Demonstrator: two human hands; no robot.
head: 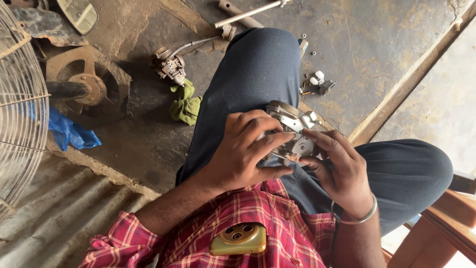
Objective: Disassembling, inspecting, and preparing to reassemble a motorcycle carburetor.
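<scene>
Both hands' grip (285,149), metal carburetor (292,130) between

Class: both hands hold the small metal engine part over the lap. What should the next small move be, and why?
Probably steady the metal part with the left hand while the right hand fingertips work its round side piece: both hands already grip it, the right fingers sit on that disc.

Small silver metal carburetor (292,130) is held above the lap, between both hands, tilted. Cast body with bright bracket at its 1 o'clock and a round disc face at its 5 o'clock. Left half is hidden by fingers.
</scene>
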